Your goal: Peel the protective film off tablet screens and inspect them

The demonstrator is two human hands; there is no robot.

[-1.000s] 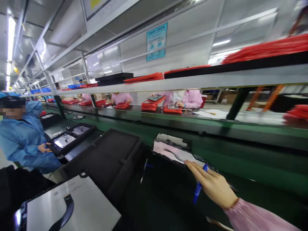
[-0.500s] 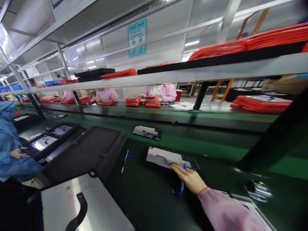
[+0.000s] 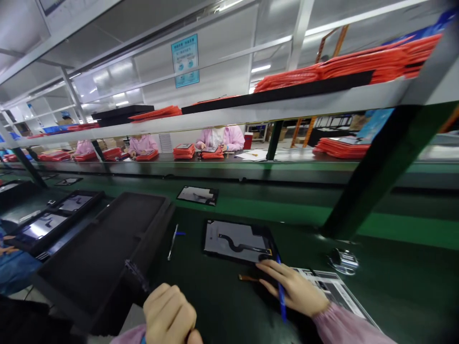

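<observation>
My left hand (image 3: 170,313) is a closed fist at the bottom, left of centre. A dark, narrow, blurred object (image 3: 136,274) projects up-left from it; what it is I cannot make out. My right hand (image 3: 292,286) has a blue pen-like stick (image 3: 281,296) tucked between its fingers. Its fingertips reach the lower right edge of a display panel (image 3: 229,239), which lies on the dark green bench with a black ribbon cable across its grey back. Just left of those fingers is a short orange-brown flex strip (image 3: 247,278).
A black foam tray (image 3: 118,229) stands at left, a tweezer-like tool (image 3: 173,241) beside it. Another panel (image 3: 197,195) lies farther back. At right are a shiny metal roll (image 3: 343,261) and a white-edged flat piece (image 3: 340,291). A green post (image 3: 373,172) rises behind. Co-workers sit across.
My left fist has come into view, and the large panel at lower left is no longer seen face-on. The view has turned right. My right hand now sits at the nearer panel's lower right edge.
</observation>
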